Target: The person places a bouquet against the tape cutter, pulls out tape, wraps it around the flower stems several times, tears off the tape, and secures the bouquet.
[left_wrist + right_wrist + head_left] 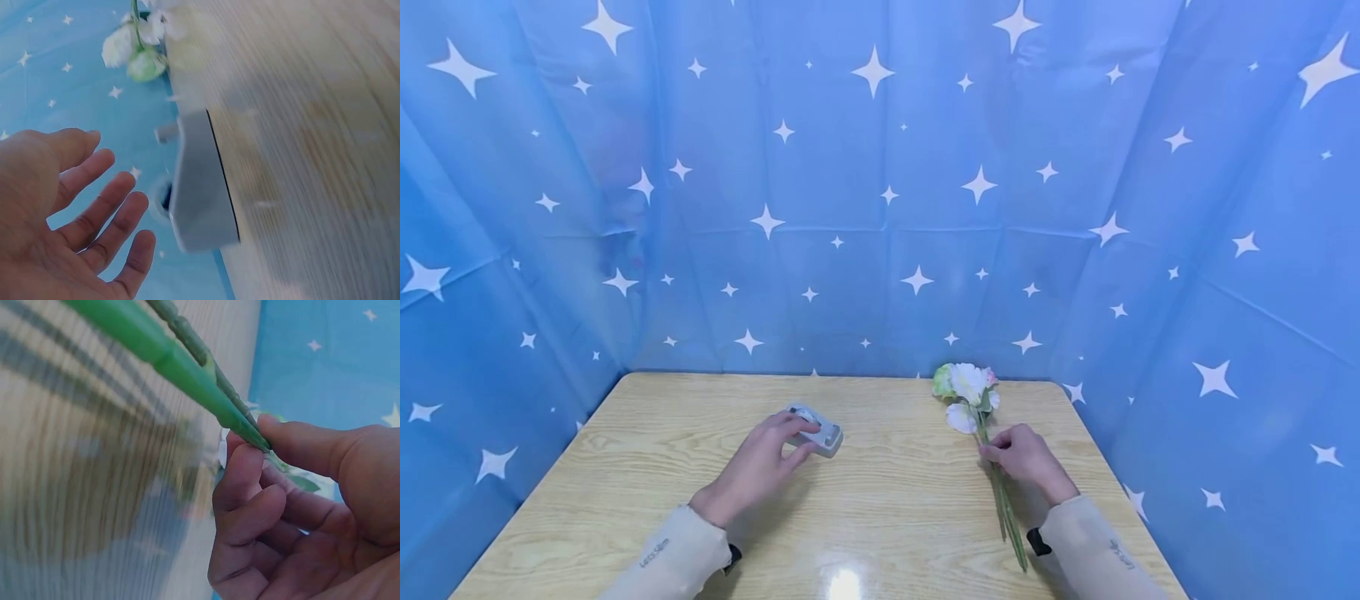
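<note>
A bunch of flowers with white, pale green and pink heads lies at the right of the table, its long green stems reaching toward the front edge. My right hand pinches the stems between thumb and curled index finger, below the blooms. At the left, my left hand hovers with spread, relaxed fingers right beside a small grey device. In the left wrist view this device shows a sloped side and a small stub, and the palm and fingers hold nothing.
The wooden table has a light grain and a bright reflection near its front. A blue curtain with white stars stands behind it and along both sides.
</note>
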A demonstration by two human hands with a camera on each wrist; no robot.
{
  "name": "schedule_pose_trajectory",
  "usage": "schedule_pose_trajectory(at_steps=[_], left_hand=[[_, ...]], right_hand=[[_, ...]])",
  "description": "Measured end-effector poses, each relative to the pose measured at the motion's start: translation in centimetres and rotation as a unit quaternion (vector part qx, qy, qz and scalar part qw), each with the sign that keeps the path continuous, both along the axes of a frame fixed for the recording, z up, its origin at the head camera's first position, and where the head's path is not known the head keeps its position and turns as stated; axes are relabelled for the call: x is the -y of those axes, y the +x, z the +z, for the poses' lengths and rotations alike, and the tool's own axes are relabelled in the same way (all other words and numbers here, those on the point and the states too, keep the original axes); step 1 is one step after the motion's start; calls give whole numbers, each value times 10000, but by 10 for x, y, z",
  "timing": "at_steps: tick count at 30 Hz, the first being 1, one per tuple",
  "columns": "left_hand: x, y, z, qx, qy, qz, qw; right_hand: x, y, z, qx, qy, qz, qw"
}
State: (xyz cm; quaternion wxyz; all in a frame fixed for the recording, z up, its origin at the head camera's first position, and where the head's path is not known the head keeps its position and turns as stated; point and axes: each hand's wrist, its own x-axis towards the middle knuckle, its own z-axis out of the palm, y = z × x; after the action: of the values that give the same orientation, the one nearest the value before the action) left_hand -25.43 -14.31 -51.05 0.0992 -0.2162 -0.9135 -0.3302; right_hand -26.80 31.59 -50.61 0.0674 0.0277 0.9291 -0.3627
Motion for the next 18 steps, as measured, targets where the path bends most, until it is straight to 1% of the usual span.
schedule_pose_trajectory(at_steps=[3, 7, 10, 12, 15, 18], left_hand=[[11, -4, -1, -183, -148, 146, 9996], [24, -9, -1, -535, -258, 278, 9978], [33, -13, -1, -663, -371, 433, 9962], [38, -15, -2, -634, -474, 551, 9953], [44, -14, -3, -408, -633, 707, 9946], [49, -12, -4, -115, -761, 782, 9940]], right_hand=[[-2, 1, 1, 21, 23, -19, 10000], [-3, 0, 1, 119, -18, -37, 9999], [-3, 0, 1, 195, -95, -41, 9998], [-5, 1, 1, 229, -115, -24, 9997], [-9, 3, 4, 189, -27, 98, 9998], [-13, 7, 6, -43, 274, 416, 9987]])
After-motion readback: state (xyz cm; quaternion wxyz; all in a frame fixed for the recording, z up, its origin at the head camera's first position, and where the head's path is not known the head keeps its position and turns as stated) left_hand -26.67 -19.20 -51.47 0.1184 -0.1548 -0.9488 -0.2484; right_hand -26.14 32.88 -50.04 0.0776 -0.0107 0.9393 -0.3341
